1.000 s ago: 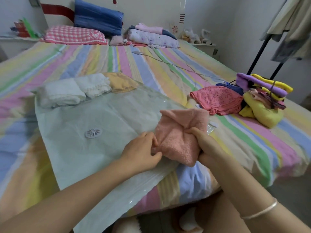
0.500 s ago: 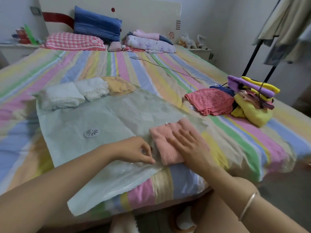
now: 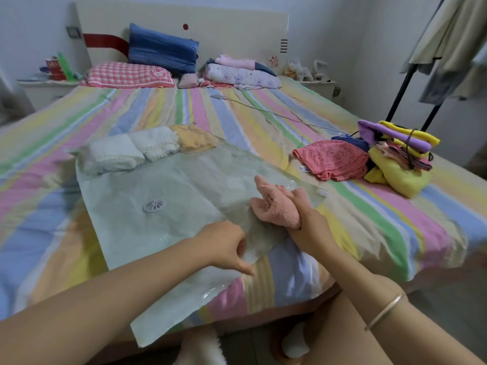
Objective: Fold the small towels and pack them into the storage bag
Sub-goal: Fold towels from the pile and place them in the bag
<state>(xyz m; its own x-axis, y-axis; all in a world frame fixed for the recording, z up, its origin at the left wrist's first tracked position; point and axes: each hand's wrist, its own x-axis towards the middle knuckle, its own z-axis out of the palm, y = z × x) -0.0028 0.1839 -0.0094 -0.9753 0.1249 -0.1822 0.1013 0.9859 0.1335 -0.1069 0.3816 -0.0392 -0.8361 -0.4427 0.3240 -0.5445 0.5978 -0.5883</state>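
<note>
Left hand (image 3: pixel 226 246) pinched the bag (image 3: pixel 163 180) edge, propping its mouth, so right hand (image 3: pixel 309 222), gripping the towel (image 3: pixel 274 204), could feed it in.

The storage bag (image 3: pixel 168 185) lies flat on the bedspread (image 3: pixel 369 206) with its mouth at the near right edge. There the left hand (image 3: pixel 224 246) pinches the film and the right hand (image 3: pixel 308 222) grips the pink towel (image 3: pixel 276 204); how wide the mouth gapes is hard to tell. Beyond them the bag's middle lies flat, with only the round valve (image 3: pixel 155 205) on it. White towels (image 3: pixel 116 154) and a yellow towel (image 3: pixel 195 138) fill the far end. On the right, a bare strip of bedspread separates the bag from the coral towel (image 3: pixel 332 159) and the heaped pile (image 3: pixel 398 164).
</note>
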